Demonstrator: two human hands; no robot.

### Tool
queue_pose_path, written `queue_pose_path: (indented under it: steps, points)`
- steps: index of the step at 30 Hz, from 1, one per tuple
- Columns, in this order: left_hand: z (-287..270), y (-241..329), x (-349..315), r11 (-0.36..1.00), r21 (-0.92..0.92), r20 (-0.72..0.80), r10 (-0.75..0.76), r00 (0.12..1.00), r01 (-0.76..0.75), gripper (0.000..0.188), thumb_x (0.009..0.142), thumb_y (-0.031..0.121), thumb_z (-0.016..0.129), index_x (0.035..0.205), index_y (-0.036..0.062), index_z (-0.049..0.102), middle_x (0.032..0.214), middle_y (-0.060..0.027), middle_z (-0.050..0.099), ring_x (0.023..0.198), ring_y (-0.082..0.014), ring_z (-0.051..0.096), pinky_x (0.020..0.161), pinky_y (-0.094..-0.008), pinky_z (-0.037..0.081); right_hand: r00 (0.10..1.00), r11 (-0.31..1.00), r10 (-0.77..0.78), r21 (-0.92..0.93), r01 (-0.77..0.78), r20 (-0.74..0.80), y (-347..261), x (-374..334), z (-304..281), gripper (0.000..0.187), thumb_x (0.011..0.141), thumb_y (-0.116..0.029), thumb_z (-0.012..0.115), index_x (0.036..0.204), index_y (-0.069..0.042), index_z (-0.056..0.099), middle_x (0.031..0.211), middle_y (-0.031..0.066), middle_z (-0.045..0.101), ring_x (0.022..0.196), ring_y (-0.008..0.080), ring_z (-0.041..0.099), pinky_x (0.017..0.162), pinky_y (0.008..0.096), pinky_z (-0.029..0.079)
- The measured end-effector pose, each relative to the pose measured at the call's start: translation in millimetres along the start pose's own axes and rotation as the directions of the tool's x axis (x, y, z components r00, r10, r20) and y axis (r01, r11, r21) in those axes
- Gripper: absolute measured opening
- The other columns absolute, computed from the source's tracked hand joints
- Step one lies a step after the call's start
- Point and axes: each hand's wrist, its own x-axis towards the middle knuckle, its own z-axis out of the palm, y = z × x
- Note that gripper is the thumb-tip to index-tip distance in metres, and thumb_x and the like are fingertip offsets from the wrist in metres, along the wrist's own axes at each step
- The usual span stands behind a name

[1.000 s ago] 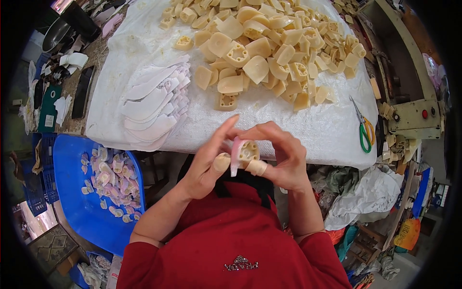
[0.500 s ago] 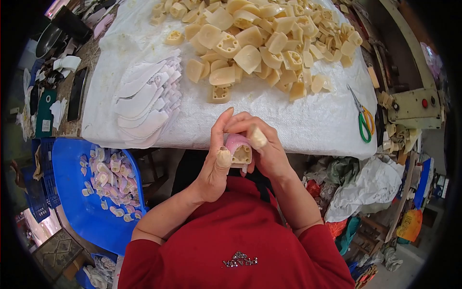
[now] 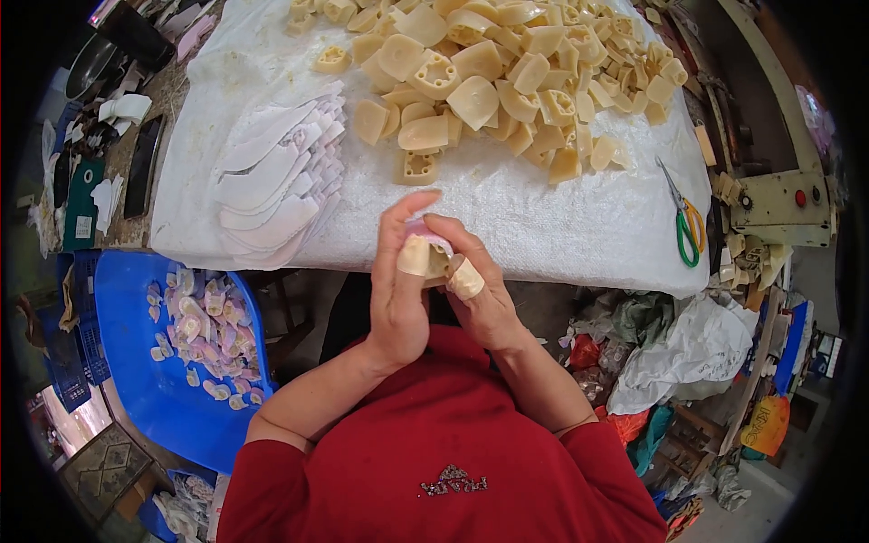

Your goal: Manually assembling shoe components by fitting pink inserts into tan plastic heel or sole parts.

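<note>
Between my hands, just off the near edge of the table, is a cream plastic shoe heel [image 3: 436, 264] with a pink cover wrapped over its far side; its hollow face turns toward me. My left hand [image 3: 396, 303] grips its left side, thumb on the near rim and fingers reaching up past it. On the opposite side my right hand [image 3: 487, 303] pinches the heel and cover, its index finger over the top. Both thumbs wear cream-coloured wraps. A fanned stack of pale cover pieces [image 3: 262, 199] lies ahead to the left, and a heap of bare heels [image 3: 471, 100] beyond.
A blue basin [image 3: 127, 362] holding covered heels [image 3: 213, 326] stands low at the left. Scissors [image 3: 683, 222] with green and orange handles lie on the white cloth [image 3: 380, 240] at the right. Crumpled plastic bags [image 3: 688, 353] sit below the table's right side.
Both hands have shifted slightly left and up with the heel. The right thumb has come down from the top onto the heel's near right rim; the left thumb has risen along its side.
</note>
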Motion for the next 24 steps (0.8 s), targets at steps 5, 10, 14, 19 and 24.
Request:
queue_pose_path:
  steps: [5, 10, 14, 19, 24]
  points:
    - [-2, -11, -2, 0.971, 0.2, 0.006, 0.134, 0.991, -0.133, 0.045, 0.097, 0.031, 0.037, 0.134, 0.0064, 0.03, 0.106, -0.0053, 0.048, 0.094, -0.0118, 0.049, 0.085, -0.0264, 0.04, 0.982, 0.956, -0.191, -0.224, 0.187, 0.005, 1, 4, 3, 0.034, 0.096, -0.019, 0.042, 0.125, -0.004, 0.049, 0.106, 0.0078, 0.052, 0.093, 0.0173, 0.05, 0.082, 0.0267, 0.04]
    - [-11, -6, 0, 0.998, -0.039, 0.065, -0.052, 0.997, 0.054, 0.057, 0.096, 0.05, 0.035, 0.138, 0.0126, 0.026, 0.107, -0.0034, 0.05, 0.092, -0.013, 0.05, 0.079, -0.0282, 0.042, 0.993, 0.975, 0.06, -0.209, -0.081, -0.102, -7, 5, -2, 0.036, 0.097, -0.026, 0.043, 0.124, -0.004, 0.05, 0.104, 0.0064, 0.054, 0.082, 0.0132, 0.051, 0.069, 0.023, 0.043]
    - [-15, 0, 4, 0.981, -0.128, 0.111, -0.129, 0.985, 0.143, 0.08, 0.087, 0.072, 0.025, 0.142, 0.0139, 0.02, 0.106, -0.0043, 0.051, 0.087, -0.0134, 0.05, 0.065, -0.0277, 0.042, 0.997, 0.951, 0.069, -0.298, -0.079, -0.042, -13, 15, -22, 0.044, 0.095, -0.039, 0.047, 0.122, -0.004, 0.052, 0.098, 0.0049, 0.054, 0.077, 0.0109, 0.05, 0.061, 0.0224, 0.042]
    - [-23, -4, 9, 0.705, 0.584, 0.321, 0.254, 0.912, -0.402, 0.081, 0.092, 0.061, 0.029, 0.142, 0.0005, 0.008, 0.1, -0.0142, 0.054, 0.074, -0.0235, 0.057, 0.072, -0.0352, 0.047, 0.994, 0.579, -0.092, -0.809, 0.106, 0.064, -37, 21, -19, 0.03, 0.085, -0.025, 0.063, 0.104, -0.002, 0.058, 0.084, 0.0096, 0.056, 0.068, 0.0199, 0.055, 0.06, 0.03, 0.045]
    - [-15, -4, 8, 0.79, 0.489, 0.197, 0.312, 0.929, -0.369, 0.072, 0.09, 0.04, 0.057, 0.137, -0.0023, 0.024, 0.093, -0.0147, 0.057, 0.083, -0.0257, 0.06, 0.077, -0.0349, 0.048, 0.993, 0.877, -0.119, -0.47, 0.097, -0.019, -27, 17, -23, 0.028, 0.085, -0.021, 0.062, 0.103, 0.0, 0.059, 0.08, 0.0107, 0.058, 0.07, 0.0217, 0.059, 0.065, 0.0316, 0.046]
